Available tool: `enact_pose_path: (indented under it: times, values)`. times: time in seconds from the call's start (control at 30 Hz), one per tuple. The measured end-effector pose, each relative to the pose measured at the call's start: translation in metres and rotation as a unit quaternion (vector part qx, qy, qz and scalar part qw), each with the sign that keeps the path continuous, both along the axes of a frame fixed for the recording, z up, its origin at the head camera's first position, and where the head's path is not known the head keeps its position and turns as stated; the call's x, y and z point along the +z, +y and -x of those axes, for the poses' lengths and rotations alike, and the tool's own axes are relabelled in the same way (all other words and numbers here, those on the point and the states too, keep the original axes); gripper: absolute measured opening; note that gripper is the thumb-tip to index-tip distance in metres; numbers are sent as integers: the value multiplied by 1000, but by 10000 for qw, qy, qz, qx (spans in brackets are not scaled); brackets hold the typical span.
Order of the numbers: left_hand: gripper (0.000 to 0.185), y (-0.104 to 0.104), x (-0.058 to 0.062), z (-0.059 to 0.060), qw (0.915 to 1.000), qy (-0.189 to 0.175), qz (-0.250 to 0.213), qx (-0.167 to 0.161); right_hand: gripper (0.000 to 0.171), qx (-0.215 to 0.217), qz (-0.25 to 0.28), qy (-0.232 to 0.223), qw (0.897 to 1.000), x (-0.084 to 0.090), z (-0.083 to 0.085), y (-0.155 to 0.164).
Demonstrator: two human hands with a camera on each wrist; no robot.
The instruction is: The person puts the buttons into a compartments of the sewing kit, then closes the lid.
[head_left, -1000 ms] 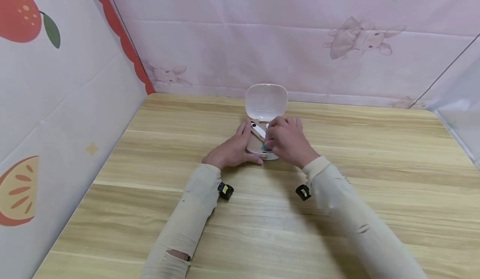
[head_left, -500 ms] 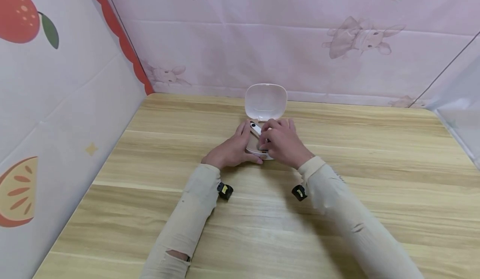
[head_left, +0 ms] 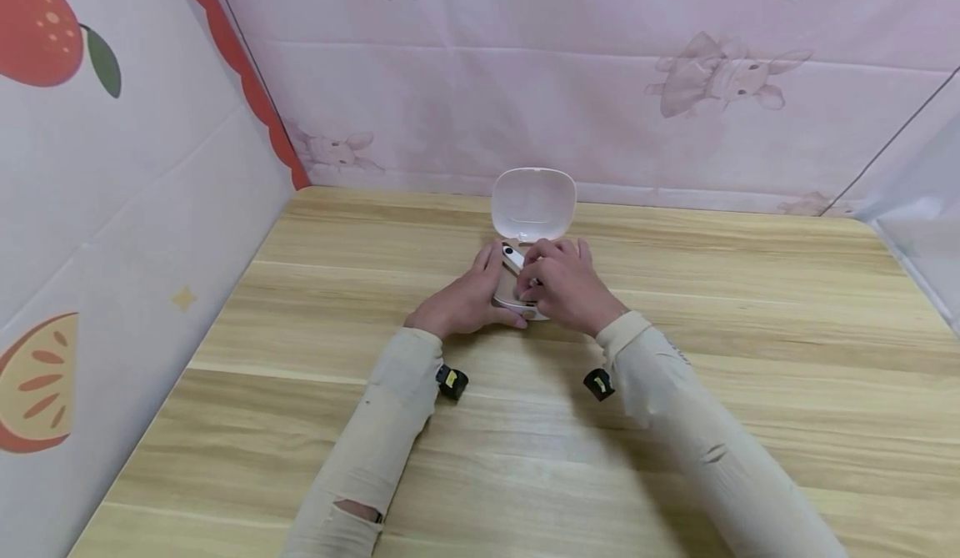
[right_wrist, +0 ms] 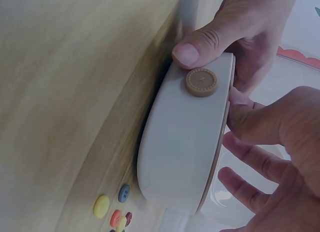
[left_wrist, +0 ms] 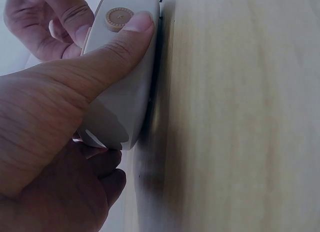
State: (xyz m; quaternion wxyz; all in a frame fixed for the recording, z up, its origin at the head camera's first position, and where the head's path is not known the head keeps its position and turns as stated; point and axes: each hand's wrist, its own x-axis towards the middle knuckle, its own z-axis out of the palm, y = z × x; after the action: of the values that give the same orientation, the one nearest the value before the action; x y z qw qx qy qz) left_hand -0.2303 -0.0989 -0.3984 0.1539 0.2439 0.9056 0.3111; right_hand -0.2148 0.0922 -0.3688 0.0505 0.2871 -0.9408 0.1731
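A small white case (right_wrist: 180, 137) stands on the table with its translucent lid (head_left: 533, 203) raised at the back. A round brown button-shaped knob (right_wrist: 201, 82) sits on its front wall. My left hand (head_left: 461, 298) grips the case from the left, thumb on the front beside the knob and fingers along the side. Inside the case lies a slim white tool (head_left: 513, 255) with a black dot at one end, partly covered. My right hand (head_left: 566, 284) reaches into the case, thumb and fingertips bent down at its front right. Whatever those fingertips touch or hold is hidden.
Several small buttons, among them a yellow one (right_wrist: 101, 206), a blue-grey one (right_wrist: 124, 193) and an orange one (right_wrist: 115, 217), lie on the wooden table (head_left: 480, 475) by the case's right side. A pink curtain (head_left: 450, 99) hangs behind the table.
My right hand has moved slightly left and deeper over the case, covering the blue item and more of the white tool. In the last half second it stays nearly still. The left hand stays put.
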Motion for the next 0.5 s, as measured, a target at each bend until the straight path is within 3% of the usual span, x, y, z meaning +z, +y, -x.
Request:
enact_pose_path:
  times: [0.5]
  values:
    - [127,1,0,-1,10000,-11,-80,-5,8,-73,-150,-135,9998,2,1,6]
